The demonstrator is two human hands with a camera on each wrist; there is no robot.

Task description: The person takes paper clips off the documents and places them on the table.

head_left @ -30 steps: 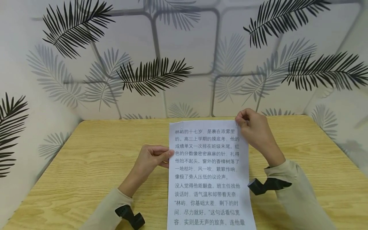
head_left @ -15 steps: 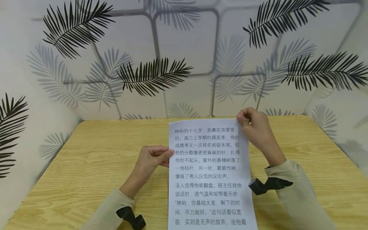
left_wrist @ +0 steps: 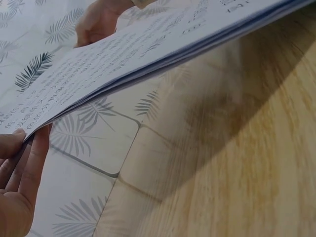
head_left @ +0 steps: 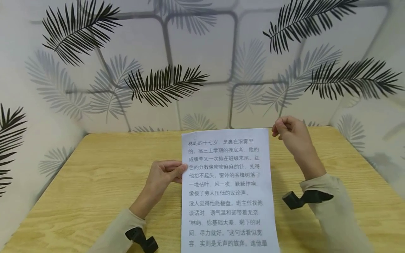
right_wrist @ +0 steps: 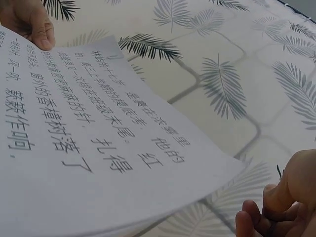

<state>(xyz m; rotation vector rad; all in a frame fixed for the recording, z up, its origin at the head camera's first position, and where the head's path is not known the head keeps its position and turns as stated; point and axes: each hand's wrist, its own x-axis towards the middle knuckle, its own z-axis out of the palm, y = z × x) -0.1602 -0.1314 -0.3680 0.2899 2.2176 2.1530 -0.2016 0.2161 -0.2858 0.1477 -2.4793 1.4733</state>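
Note:
A stack of white paper sheets (head_left: 226, 196) with large printed characters is held up at a tilt over the table. My left hand (head_left: 162, 175) pinches its left edge, thumb in front and fingers behind. Several layered edges show in the left wrist view. A small paper clip (head_left: 195, 135) sits on the top left corner. Just right of the top right corner, apart from the sheets, my right hand (head_left: 292, 135) has thumb and fingertips pinched together. A thin dark tip (right_wrist: 279, 171) shows by the thumb in the right wrist view; the paper clip in that pinch is mostly hidden.
The wood-grain table (head_left: 104, 175) spreads to both sides of the sheets. Behind it stands a pale wall (head_left: 202, 45) with a leaf pattern. Black wrist cameras (head_left: 307, 198) sit on both sleeves.
My right hand has come off the top right corner and moved right. The clip outline seen at that corner is gone from it. My left hand keeps its grip on the sheets.

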